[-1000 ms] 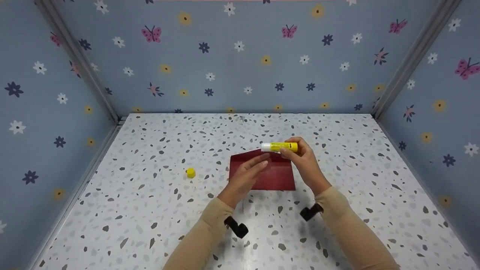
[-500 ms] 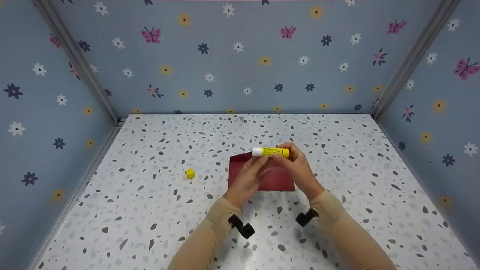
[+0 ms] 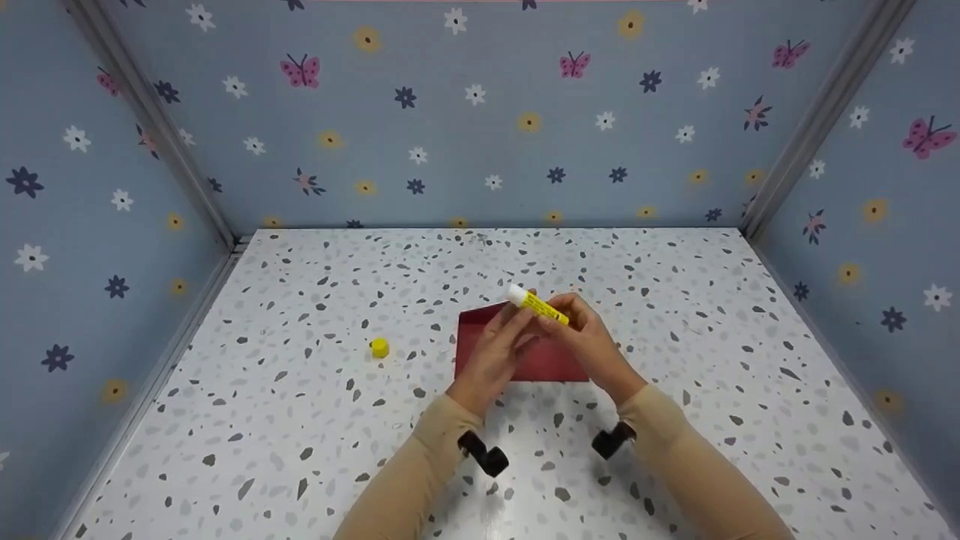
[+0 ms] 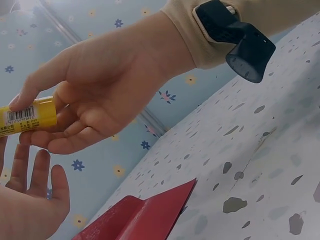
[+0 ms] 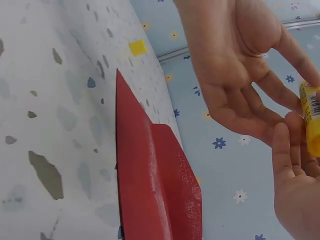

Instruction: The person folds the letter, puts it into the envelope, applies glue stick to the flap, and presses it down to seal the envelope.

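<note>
A yellow glue stick [image 3: 543, 307] with a white uncapped end is held between my hands above a red paper envelope [image 3: 553, 364]. My right hand [image 3: 598, 345] grips its yellow base; in the left wrist view the right thumb lies over the barcode label. My left hand [image 3: 491, 361] pinches the stick nearer the white end, its other fingers extended in the right wrist view. That white end points up and to the left. The envelope [image 5: 137, 165] lies on the table with its flap raised, partly hidden by the hands.
The small yellow cap [image 3: 380, 348] sits on the speckled white table [image 3: 300, 420], left of the envelope. Flower-and-butterfly patterned blue walls [image 3: 480, 142] enclose the table at the back and both sides. Black camera mounts [image 3: 484, 456] are strapped to the wrists.
The glue stick has moved left and slightly down, then tilted with its white end up. My left hand has come from apart to holding it. The cap and envelope stay put.
</note>
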A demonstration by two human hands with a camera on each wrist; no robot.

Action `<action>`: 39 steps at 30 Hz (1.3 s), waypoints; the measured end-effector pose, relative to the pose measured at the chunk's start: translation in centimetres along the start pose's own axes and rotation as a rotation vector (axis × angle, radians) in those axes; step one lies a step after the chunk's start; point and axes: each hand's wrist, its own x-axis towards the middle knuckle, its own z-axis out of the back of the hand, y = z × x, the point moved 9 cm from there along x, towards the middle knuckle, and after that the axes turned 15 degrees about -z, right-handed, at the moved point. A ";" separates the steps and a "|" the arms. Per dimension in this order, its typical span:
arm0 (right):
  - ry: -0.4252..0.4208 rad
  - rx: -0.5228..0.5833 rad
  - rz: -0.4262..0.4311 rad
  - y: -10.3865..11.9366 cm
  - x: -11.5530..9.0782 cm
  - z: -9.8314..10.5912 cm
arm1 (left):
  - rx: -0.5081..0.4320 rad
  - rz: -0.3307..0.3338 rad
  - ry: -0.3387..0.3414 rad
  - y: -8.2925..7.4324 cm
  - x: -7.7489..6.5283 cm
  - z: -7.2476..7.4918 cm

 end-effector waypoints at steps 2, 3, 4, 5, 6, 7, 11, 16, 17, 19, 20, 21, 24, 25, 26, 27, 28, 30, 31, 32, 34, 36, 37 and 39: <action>0.040 0.009 -0.034 -0.6 0.0 -0.4 | 0.019 -0.014 -0.009 -0.2 0.0 0.2; 0.053 0.008 -0.055 -0.9 0.0 -0.5 | 0.027 -0.021 -0.016 -0.4 0.0 0.4; 0.062 0.003 -0.074 -1.2 0.0 -0.6 | 0.038 -0.027 -0.020 -0.5 0.1 0.5; 0.067 -0.005 -0.091 -1.5 0.0 -0.7 | 0.047 -0.033 -0.020 -0.7 0.1 0.6; 0.073 -0.007 -0.106 -1.7 0.0 -0.7 | 0.055 -0.040 -0.018 -0.8 0.1 0.6; 0.083 -0.007 -0.117 -1.9 0.0 -0.8 | 0.062 -0.049 -0.015 -1.0 0.2 0.6; 0.107 -0.019 -0.153 -2.5 0.1 -1.2 | 0.072 -0.077 0.009 -1.6 0.4 0.6; 0.145 -0.086 -0.153 -2.7 -0.1 -1.7 | 0.022 -0.089 0.015 -1.9 0.4 0.5; 0.148 -0.102 -0.148 -2.7 -0.2 -1.8 | 0.005 -0.093 0.016 -2.0 0.4 0.4; 0.161 -0.121 -0.137 -2.7 -0.3 -2.0 | -0.029 -0.101 0.012 -2.1 0.4 0.4; 0.167 -0.125 -0.132 -2.7 -0.3 -2.0 | -0.041 -0.105 0.011 -2.2 0.4 0.4; 0.176 -0.124 -0.129 -2.8 -0.3 -2.1 | -0.049 -0.108 0.011 -2.2 0.4 0.4; 0.207 -0.122 -0.112 -2.6 -0.5 -2.5 | -0.063 -0.120 0.010 -2.3 0.4 0.5; 0.214 -0.118 -0.106 -2.6 -0.5 -2.6 | -0.062 -0.124 0.009 -2.3 0.4 0.5; 0.222 -0.113 -0.097 -2.5 -0.5 -2.7 | -0.058 -0.129 0.008 -2.3 0.4 0.5; 0.224 -0.111 -0.088 -2.3 -0.6 -2.7 | -0.049 -0.133 0.006 -2.3 0.4 0.6; 0.220 -0.117 -0.079 -2.2 -0.6 -2.7 | -0.039 -0.137 0.001 -2.3 0.4 0.7; 0.205 -0.121 -0.063 -2.0 -0.6 -2.7 | -0.021 -0.145 -0.017 -2.3 0.4 0.8; 0.197 -0.124 -0.058 -2.0 -0.6 -2.7 | -0.011 -0.148 -0.027 -2.3 0.4 0.9; 0.182 -0.130 -0.053 -1.9 -0.6 -2.6 | 0.001 -0.152 -0.038 -2.3 0.4 1.0; 0.148 -0.142 -0.046 -1.9 -0.6 -2.4 | 0.015 -0.151 -0.074 -2.2 0.4 1.2; 0.110 -0.146 -0.039 -1.8 -0.7 -2.3 | 0.029 -0.145 -0.107 -2.0 0.3 1.4; 0.091 -0.148 -0.033 -1.8 -0.7 -2.2 | 0.036 -0.140 -0.126 -1.9 0.3 1.6; 0.047 -0.155 -0.015 -1.7 -0.8 -2.1 | 0.042 -0.131 -0.165 -1.7 0.2 1.9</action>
